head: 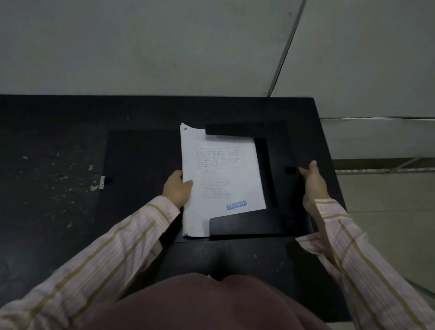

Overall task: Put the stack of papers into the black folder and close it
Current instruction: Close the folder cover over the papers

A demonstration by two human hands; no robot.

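Your left fingers [186, 183] pinch the left edge of the stack of papers [220, 181], and your right fingers [306, 173] grip the outer right edge of the black folder [289, 150]. The papers lie inside the open folder, tucked under its top and bottom flaps, on the dark tabletop [37, 174].

A bare, utilitarian workroom or office back room is showing here: a scuffed black bench [37, 174] speckled with pale debris is standing against a plain grey panelled wall [143, 38] dotted with screw holes, while a pale tiled floor [407, 196] and a thin metal frame [396, 168] are lying to the right.
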